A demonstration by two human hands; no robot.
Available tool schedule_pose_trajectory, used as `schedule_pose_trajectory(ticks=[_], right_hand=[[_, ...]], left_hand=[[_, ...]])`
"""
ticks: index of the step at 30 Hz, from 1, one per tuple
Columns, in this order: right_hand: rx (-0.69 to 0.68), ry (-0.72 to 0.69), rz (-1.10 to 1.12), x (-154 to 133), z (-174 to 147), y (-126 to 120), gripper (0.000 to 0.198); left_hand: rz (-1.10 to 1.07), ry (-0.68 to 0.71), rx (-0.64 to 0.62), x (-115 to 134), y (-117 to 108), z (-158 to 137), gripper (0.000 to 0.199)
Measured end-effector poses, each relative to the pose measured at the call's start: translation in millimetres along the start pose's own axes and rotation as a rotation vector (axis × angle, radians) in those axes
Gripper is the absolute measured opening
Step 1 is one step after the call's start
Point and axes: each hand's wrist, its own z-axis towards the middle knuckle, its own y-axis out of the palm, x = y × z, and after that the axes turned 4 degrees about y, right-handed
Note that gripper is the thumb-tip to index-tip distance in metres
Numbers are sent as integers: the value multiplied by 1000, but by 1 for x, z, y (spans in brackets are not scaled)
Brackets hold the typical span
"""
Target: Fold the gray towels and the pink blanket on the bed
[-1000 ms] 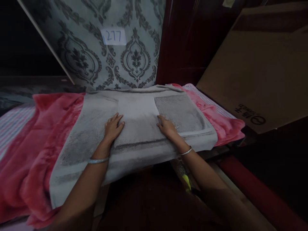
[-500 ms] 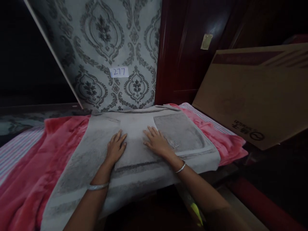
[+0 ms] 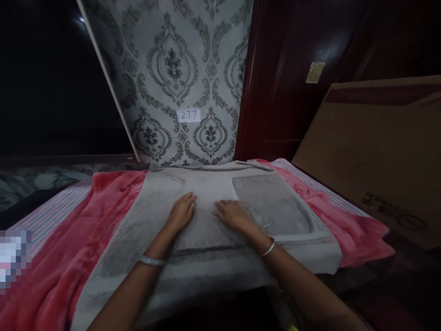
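Grey plush cloth point(image 3: 120, 248), broad, pale-banded along the near edge – spread over a coral-pink fleece blanket point(image 3: 113, 202), which shows at both sides. Pale grey rectangular cloth panel point(image 3: 206, 232), at the middle of the grey cloth, between two darker areas.

Left hand point(image 3: 181, 212): palm down on the panel's left side, fingers extended, unclenched; silver-coloured bangle point(image 3: 151, 260) on the forearm. Right hand point(image 3: 232, 214): palm down toward the panel's right side, fingers loosely bent, unclenched. The two hands lie apart.

Beyond: white paper label point(image 3: 189, 115), handwritten "277" – on grey damask-patterned wallpaper point(image 3: 172, 69). Right: large brown cardboard box point(image 3: 372, 147), tilted.
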Motion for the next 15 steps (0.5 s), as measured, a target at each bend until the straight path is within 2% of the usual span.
schedule_pose_trajectory(ticks=[2, 4, 8, 11, 15], right_hand=[[79, -22, -4, -7, 21, -11, 54], [155, -59, -11, -10, 41, -11, 55], [135, -47, -36, 1, 60, 13, 59], [98, -22, -23, 14, 63, 29, 60], [79, -13, -2, 15, 71, 21, 56]], left_hand=[[40, 3, -15, 7, 0, 11, 53], [97, -9, -79, 16, 3, 15, 62], [207, 4, -176, 27, 15, 7, 62], [236, 18, -151, 27, 22, 0, 60], [225, 37, -77, 26, 24, -2, 58]])
